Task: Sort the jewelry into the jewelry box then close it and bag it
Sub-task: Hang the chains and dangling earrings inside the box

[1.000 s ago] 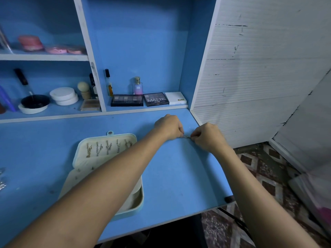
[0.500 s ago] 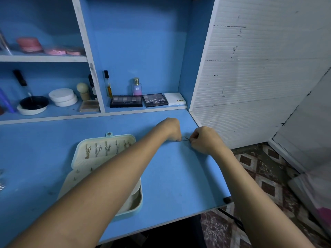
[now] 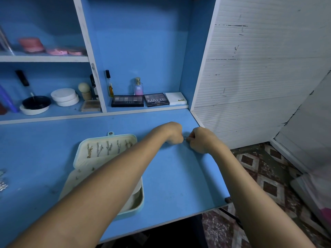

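Note:
A pale green jewelry box (image 3: 81,153) lies open on the blue desk, its lid propped up with several chains (image 3: 108,147) hanging inside. My left forearm crosses over the box's lower tray. To the right of the box, my left hand (image 3: 170,132) and my right hand (image 3: 201,140) meet above the desk, fingers curled. Between them they pinch a small metal piece of jewelry (image 3: 186,138), mostly hidden by the fingers. More loose jewelry (image 3: 2,183) lies at the desk's far left edge.
Eyeshadow palettes (image 3: 127,101), a perfume bottle (image 3: 138,87) and round compacts (image 3: 64,96) stand on the shelf behind the desk (image 3: 170,185). A white panel wall (image 3: 250,86) rises on the right. The desk's right edge drops to a patterned floor (image 3: 265,185).
Both hands stayed together at the same spot, working the small piece. They closed in slightly toward each other.

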A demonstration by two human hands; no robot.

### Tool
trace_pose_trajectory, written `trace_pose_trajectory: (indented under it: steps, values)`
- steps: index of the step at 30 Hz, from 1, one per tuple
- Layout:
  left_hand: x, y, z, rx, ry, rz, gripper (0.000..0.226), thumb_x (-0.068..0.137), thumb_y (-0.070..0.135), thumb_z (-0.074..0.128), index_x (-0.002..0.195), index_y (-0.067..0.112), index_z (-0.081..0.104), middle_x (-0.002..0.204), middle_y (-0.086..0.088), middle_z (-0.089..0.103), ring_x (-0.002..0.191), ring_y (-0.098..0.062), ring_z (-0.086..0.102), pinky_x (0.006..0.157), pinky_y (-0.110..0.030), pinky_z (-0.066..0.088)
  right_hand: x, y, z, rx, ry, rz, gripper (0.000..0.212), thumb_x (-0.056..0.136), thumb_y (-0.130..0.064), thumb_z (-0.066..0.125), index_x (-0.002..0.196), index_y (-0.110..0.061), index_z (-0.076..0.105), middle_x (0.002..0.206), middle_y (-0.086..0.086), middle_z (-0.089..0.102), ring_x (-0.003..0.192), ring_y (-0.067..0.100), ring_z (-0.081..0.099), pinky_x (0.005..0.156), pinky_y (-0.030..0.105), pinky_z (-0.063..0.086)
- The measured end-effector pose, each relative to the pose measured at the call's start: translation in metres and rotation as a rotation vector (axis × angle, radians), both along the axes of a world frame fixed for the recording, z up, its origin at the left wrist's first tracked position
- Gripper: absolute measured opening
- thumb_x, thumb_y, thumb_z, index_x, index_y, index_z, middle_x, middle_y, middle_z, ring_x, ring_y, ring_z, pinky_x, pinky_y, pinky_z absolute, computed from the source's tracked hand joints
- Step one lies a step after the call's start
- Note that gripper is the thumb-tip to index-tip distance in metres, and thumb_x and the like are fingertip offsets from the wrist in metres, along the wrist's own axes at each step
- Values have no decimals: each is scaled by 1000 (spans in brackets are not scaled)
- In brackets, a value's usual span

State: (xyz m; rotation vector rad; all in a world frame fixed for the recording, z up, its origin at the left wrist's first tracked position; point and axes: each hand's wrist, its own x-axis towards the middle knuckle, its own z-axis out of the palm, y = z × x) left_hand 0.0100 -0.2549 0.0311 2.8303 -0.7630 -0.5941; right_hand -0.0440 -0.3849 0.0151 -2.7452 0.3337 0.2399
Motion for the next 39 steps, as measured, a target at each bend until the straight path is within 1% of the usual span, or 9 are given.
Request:
trace_pose_trajectory:
  steps: [7,13,19,21,24,29,32,36,39]
  values:
    - [2,10,2,-219,64,78,25,87,13,41,66,23,34,66,-1,32,63,-22,25,55,-30,21,-11,-3,-6,202,-263,8,12,97,-16,49,101,-8,57,98,3,61,87,21,55,68,30,44]
    - [8,23,3,-514,104,180,7,94,21,56,95,27,59,83,14,57,78,-12,55,74,-25,43,-11,-2,-9,425,-467,-45,12,92,-11,58,87,-21,60,85,-4,65,74,15,60,60,17,41]
    - [10,40,12,-429,109,100,29,96,21,52,121,31,63,94,12,56,80,-7,54,74,-23,40,-8,5,-1,555,-458,-27,22,100,-14,50,109,-26,65,91,-3,64,69,14,57,56,16,43]
    - [10,45,15,-435,108,82,29,97,21,51,118,30,68,97,14,59,88,-7,55,81,-22,41,-6,10,3,570,-469,-15,24,102,-13,49,112,-24,68,93,-4,65,63,8,54,55,14,42]
    - [9,54,20,-551,183,129,20,97,21,53,101,29,71,85,23,60,83,0,54,71,-18,40,-5,20,11,574,-518,10,25,102,-10,48,111,-19,69,85,-15,60,60,-7,54,56,6,38]
    - [5,75,39,-698,268,194,21,95,24,52,83,29,69,90,20,66,93,-6,56,74,-26,41,-4,37,23,588,-576,21,23,103,-12,46,102,-19,67,82,-15,62,77,16,62,54,8,40]
    - [2,93,51,-787,326,199,15,84,36,58,80,26,69,89,15,72,89,-4,62,76,-29,40,-4,49,31,641,-591,43,24,103,-13,44,99,-22,65,86,-7,67,81,14,63,54,10,42]
    - [0,121,61,-871,353,197,14,87,34,61,82,23,67,82,7,72,83,-5,64,75,-30,40,-7,66,41,745,-554,78,27,103,-14,44,96,-28,65,82,-9,70,85,18,68,72,35,55]
    - [-7,139,65,-873,317,174,15,98,24,57,89,20,68,80,4,70,82,-8,64,75,-27,43,-9,77,50,859,-474,113,27,102,-10,44,101,-26,67,82,-5,70,83,11,71,78,34,55]
